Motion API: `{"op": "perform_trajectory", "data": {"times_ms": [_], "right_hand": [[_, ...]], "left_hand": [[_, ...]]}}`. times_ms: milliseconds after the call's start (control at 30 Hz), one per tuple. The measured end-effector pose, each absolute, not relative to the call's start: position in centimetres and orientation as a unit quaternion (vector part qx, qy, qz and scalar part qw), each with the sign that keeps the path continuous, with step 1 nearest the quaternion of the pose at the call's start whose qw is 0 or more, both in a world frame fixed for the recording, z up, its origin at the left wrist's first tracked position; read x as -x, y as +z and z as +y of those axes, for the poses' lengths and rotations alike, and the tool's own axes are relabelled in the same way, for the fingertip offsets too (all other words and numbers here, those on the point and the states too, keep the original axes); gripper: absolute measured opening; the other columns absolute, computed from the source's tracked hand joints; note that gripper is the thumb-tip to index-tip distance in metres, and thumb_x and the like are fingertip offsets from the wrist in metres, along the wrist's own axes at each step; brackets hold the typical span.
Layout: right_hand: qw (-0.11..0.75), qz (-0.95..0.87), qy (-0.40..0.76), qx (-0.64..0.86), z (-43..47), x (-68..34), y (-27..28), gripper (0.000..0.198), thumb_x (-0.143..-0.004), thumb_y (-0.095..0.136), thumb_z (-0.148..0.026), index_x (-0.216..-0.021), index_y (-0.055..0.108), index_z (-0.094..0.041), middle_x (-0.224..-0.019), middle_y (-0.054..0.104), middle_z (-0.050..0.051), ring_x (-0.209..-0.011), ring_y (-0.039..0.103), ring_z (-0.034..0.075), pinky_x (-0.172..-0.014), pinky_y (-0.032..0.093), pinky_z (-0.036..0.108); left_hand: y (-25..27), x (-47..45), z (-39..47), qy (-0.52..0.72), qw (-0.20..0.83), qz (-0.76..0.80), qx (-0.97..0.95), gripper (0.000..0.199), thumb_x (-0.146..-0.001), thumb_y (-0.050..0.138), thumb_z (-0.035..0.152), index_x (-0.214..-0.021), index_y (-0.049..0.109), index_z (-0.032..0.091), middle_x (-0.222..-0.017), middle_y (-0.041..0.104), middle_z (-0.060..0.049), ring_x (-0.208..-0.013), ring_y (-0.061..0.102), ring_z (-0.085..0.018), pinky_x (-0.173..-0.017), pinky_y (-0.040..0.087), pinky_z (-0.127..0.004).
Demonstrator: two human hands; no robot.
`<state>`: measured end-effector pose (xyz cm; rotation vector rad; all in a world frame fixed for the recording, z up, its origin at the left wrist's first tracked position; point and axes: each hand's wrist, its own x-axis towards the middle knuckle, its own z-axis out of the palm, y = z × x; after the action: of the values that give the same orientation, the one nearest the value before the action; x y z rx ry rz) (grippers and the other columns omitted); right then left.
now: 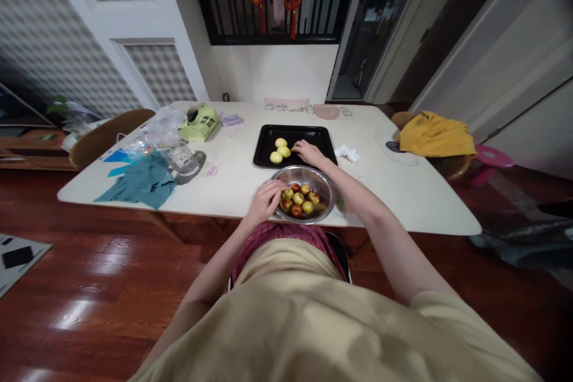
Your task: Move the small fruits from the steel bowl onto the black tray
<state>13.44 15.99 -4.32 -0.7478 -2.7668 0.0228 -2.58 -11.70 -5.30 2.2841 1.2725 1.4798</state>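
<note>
My right hand [308, 153] reaches over the black tray [313, 135], its fingers bent downward and close together. Whatever lies under those fingertips is hidden. Just left of them, three yellow-green round fruits [276, 157] sit grouped in the tray. My left hand [268, 196] lies at the left rim of a metal bowl [330, 191], with its fingers curled over the edge and the tips near the fruit inside. Several mottled red-brown and green fruits [298, 197], like large jujubes, fill the bowl. It stands at the table's near edge, close in front of the tray.
White crumpled tissue [347, 153] lies right of the tray. On the table's left are a teal cloth [142, 182], clear plastic packaging [179, 158] and a green bag [200, 122]. Yellow cloth [436, 134] drapes a chair at the right, beside a pink stool [492, 157].
</note>
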Motion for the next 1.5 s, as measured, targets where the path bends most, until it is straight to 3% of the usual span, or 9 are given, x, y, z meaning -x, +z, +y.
{"op": "perform_trajectory", "data": {"times_ms": [200,467,600,867,1500], "right_hand": [[0.170,-0.954,0.013,0.245,15.2,-15.8,-3.7,0.035,-0.095,0.057,-0.007,-0.123,0.073,-0.020,-0.124,0.068,0.013,-0.119,0.059,0.029,-0.099,0.057,0.044],[0.376,-0.900,0.088,0.201,10.2,-19.5,-1.7,0.027,-0.100,0.057,-0.021,-0.123,0.071,-0.023,-0.123,0.068,0.012,-0.114,0.063,0.029,-0.100,0.057,0.047],[0.418,-0.876,0.145,0.193,5.4,-21.3,-0.8,0.023,-0.102,0.061,-0.030,-0.122,0.071,-0.024,-0.123,0.069,0.011,-0.115,0.066,0.028,-0.098,0.059,0.045],[0.392,-0.875,0.222,0.178,-1.4,-23.2,-2.1,0.025,-0.102,0.065,-0.036,-0.124,0.070,-0.025,-0.122,0.071,0.011,-0.117,0.068,0.028,-0.105,0.057,0.047],[0.303,-0.889,0.315,0.136,-3.6,-23.5,-2.4,0.028,-0.100,0.068,-0.041,-0.122,0.073,-0.025,-0.123,0.075,0.010,-0.119,0.070,0.028,-0.109,0.055,0.048]], "left_hand": [[-5.4,2.6,-11.5,0.500,0.059,0.401,-0.766,0.036,-0.112,0.040,0.029,-0.115,0.074,0.018,-0.112,0.077,-0.013,-0.113,0.070,-0.026,-0.102,0.052,-0.047],[-5.6,2.6,-11.5,0.502,0.058,0.401,-0.764,0.037,-0.112,0.040,0.030,-0.114,0.075,0.017,-0.111,0.077,-0.013,-0.111,0.070,-0.026,-0.102,0.052,-0.048],[-5.6,2.7,-11.4,0.503,0.059,0.402,-0.763,0.038,-0.112,0.040,0.031,-0.113,0.075,0.017,-0.111,0.077,-0.013,-0.109,0.070,-0.026,-0.102,0.052,-0.048],[-5.4,2.7,-11.5,0.496,0.061,0.408,-0.764,0.038,-0.112,0.040,0.032,-0.112,0.075,0.017,-0.111,0.077,-0.013,-0.110,0.070,-0.026,-0.103,0.051,-0.048],[-5.2,2.8,-11.6,0.487,0.065,0.416,-0.765,0.041,-0.113,0.038,0.034,-0.113,0.075,0.018,-0.111,0.078,-0.012,-0.111,0.070,-0.026,-0.103,0.050,-0.048]]}}
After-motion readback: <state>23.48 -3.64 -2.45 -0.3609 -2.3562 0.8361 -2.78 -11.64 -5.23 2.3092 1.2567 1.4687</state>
